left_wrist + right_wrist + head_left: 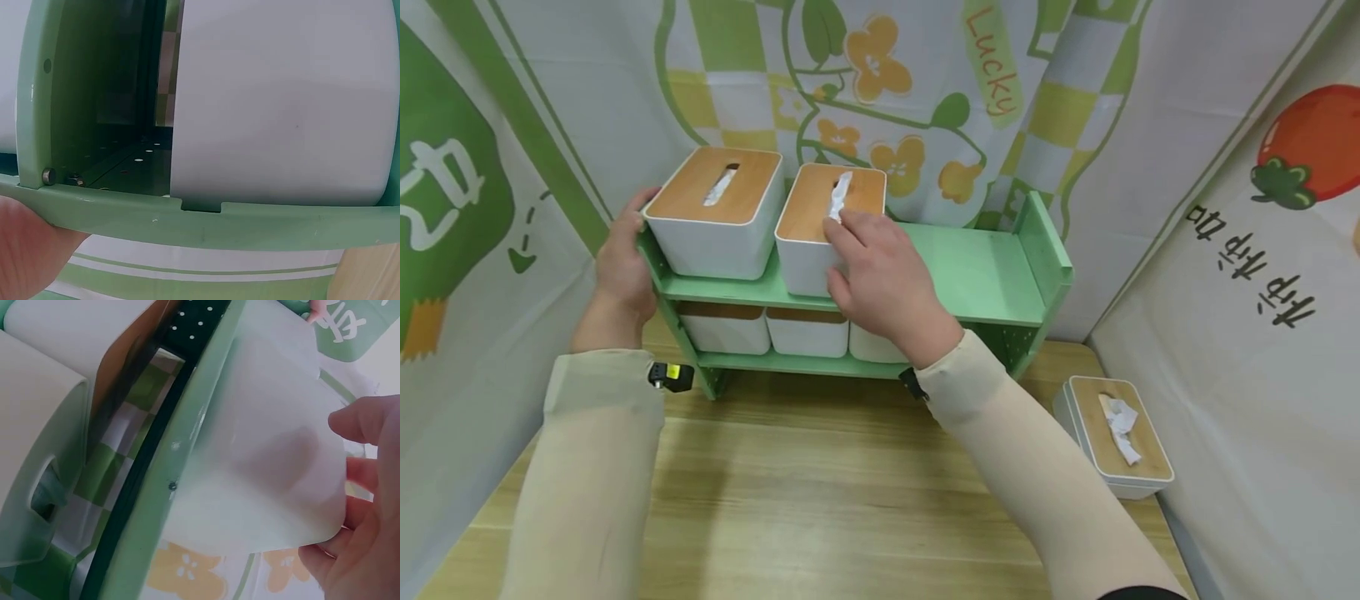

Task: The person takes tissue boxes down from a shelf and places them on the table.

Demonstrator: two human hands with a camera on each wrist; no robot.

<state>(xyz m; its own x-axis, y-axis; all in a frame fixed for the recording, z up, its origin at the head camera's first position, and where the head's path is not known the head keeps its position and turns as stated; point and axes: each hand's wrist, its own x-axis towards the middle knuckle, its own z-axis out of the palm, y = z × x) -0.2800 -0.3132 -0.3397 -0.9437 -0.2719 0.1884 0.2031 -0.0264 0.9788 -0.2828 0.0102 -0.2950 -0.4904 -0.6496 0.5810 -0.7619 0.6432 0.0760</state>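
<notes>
My left hand [625, 279] grips the left end panel of a green two-tier shelf [977, 267]. Beside it on the top tier is a white tissue box [715, 250] with a wooden lid and tissue in its slot. To its right stands a second tissue box [801, 267] of the same kind, with a white tissue [840, 196] poking up. My right hand [883, 271] reaches over this second box, fingertips on the lid right by the tissue. Its thumb is at the box's front face [269, 456], apart from the fingers.
Three white boxes, one of them a left box [726, 329], line the lower tier. On the wooden floor [820, 483] at the right, another tissue box [1131, 429] sits close to a printed white cloth wall [1240, 350]. A patterned curtain [917, 100] hangs behind the shelf.
</notes>
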